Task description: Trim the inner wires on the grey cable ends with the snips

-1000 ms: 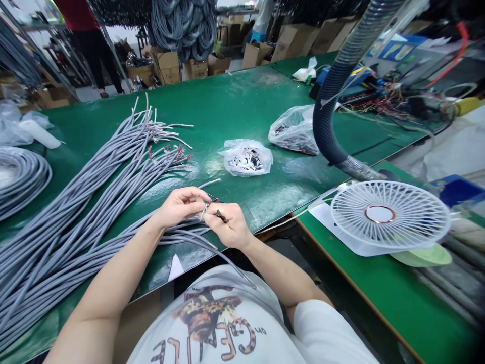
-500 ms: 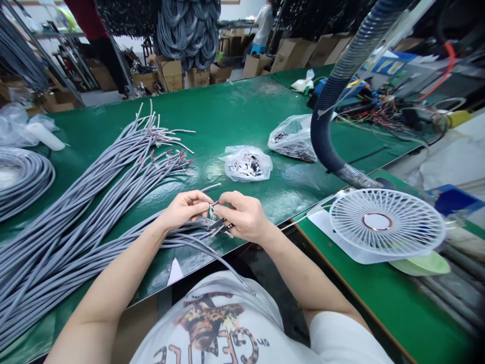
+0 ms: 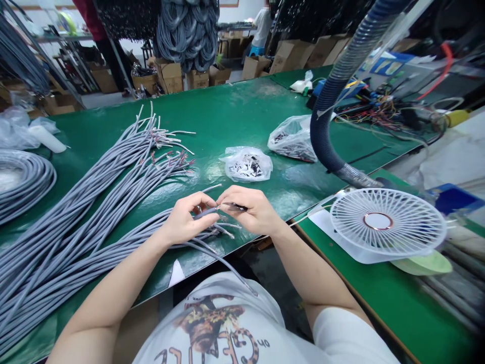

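Note:
Between the fingers of my left hand [image 3: 191, 217] is a grey cable [image 3: 206, 213], its end pointing right. My right hand [image 3: 252, 210] is closed on a small dark tool [image 3: 235, 206], with its fingertips at the cable's end, touching or nearly touching my left fingertips. Fine wires at that end are too small to make out. Below and behind my hands lies a bundle of grey cables [image 3: 125, 247]. Two more bundles [image 3: 102, 167] lie farther back at the left, with stripped ends showing red and white wires.
Beyond my hands are a bag of small black and white parts [image 3: 248, 164] and a second bag [image 3: 293, 139]. A ribbed hose [image 3: 322, 116] arches down beside them. A white fan [image 3: 390, 222] stands right. Coiled cable [image 3: 26, 182] lies left. Two people are in the background.
My left hand now pinches a grey cable near its end. The tool in my right hand has turned and risen to point at that end, and my right hand has moved slightly right.

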`<state>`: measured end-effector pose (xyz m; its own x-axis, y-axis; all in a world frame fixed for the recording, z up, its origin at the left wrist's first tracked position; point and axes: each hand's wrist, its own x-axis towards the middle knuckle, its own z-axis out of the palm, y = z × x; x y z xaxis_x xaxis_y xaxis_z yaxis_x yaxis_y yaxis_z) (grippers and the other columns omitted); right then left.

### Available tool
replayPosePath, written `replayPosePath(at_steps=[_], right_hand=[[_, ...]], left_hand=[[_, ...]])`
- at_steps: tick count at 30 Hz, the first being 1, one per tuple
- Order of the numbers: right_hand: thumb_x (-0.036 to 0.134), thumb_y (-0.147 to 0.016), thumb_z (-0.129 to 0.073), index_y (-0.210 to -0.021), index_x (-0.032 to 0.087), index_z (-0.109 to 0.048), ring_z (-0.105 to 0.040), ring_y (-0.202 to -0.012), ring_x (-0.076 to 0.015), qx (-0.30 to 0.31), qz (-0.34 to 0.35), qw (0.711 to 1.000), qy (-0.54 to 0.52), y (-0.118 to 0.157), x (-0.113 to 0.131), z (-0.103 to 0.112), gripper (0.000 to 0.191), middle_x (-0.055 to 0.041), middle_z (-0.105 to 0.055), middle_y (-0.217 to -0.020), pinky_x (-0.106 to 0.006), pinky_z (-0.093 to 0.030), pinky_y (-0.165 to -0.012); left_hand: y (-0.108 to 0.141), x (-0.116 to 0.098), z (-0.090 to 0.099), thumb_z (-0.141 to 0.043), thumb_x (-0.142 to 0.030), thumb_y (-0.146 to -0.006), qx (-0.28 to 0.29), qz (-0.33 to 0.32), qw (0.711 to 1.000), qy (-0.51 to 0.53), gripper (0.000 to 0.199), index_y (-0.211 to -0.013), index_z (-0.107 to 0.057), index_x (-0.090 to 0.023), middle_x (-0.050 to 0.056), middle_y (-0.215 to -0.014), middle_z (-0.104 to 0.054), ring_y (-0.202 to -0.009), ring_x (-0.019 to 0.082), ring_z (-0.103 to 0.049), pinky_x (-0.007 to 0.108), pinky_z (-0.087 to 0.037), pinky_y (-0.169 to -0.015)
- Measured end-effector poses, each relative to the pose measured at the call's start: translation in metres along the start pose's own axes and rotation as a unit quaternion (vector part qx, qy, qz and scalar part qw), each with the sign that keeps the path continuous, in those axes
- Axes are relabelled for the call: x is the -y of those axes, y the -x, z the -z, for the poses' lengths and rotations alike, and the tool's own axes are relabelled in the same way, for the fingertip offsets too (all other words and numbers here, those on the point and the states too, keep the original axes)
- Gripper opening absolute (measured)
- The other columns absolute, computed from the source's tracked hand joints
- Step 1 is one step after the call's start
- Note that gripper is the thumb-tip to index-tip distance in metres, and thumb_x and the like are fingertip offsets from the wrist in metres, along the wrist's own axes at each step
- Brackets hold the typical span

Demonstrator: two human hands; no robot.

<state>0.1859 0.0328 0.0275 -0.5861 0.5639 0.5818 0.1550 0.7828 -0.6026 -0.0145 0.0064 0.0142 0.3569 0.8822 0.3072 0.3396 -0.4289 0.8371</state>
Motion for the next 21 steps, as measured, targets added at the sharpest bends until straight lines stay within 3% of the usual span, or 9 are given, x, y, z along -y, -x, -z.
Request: replayPosePath(at_steps=[6, 9, 15, 21], right_hand=[[0.020, -0.088, -0.053, -0.067, 0.015, -0.058, -0.053, -0.063, -0.0108, 0.014, -0.066, 0.998, -0.006, -0.005, 0.012, -0.005, 0.022, -0.0027, -0.058, -0.068, -0.023, -0.042, -0.061], [0.024, -0.089, -0.052, -0.059, 0.015, -0.051, -0.047, -0.060, -0.0094, 0.026, -0.097, 0.995, -0.014, -0.007, 0.018, -0.010, 0.031, 0.0001, -0.050, -0.063, -0.022, -0.037, -0.058], [0.027, -0.090, -0.050, -0.058, 0.015, -0.049, -0.041, -0.058, -0.0084, 0.027, -0.132, 0.991, -0.014, -0.013, 0.019, -0.006, 0.035, 0.0019, -0.045, -0.060, -0.023, -0.032, -0.057], [0.036, -0.087, -0.055, -0.063, 0.013, -0.057, -0.042, -0.055, -0.0086, 0.022, -0.184, 0.968, -0.172, -0.013, 0.006, -0.003, 0.033, 0.0023, -0.048, -0.057, -0.024, -0.034, -0.056]], left_hand=[[0.008, -0.005, -0.013, -0.073, -0.045, -0.071, -0.095, -0.116, 0.973, -0.174, 0.035, -0.083, -0.057, -0.017, 0.002, -0.074, -0.061, -0.065, 0.013, -0.053, 0.025, -0.044, -0.061], [0.010, -0.005, -0.019, -0.069, -0.038, -0.075, -0.122, -0.116, 0.963, -0.211, 0.025, -0.079, -0.055, -0.017, 0.001, -0.070, -0.058, -0.063, 0.012, -0.052, 0.025, -0.043, -0.060], [0.008, -0.005, -0.018, -0.061, -0.020, -0.079, -0.097, -0.045, 0.990, -0.097, 0.006, -0.077, -0.057, -0.017, -0.001, -0.070, -0.059, -0.060, 0.009, -0.053, 0.020, -0.043, -0.057], [0.004, -0.002, -0.011, -0.067, -0.020, -0.076, -0.053, -0.022, 0.997, 0.044, 0.008, -0.076, -0.061, -0.015, 0.002, -0.072, -0.063, -0.060, 0.010, -0.055, 0.020, -0.044, -0.055]])
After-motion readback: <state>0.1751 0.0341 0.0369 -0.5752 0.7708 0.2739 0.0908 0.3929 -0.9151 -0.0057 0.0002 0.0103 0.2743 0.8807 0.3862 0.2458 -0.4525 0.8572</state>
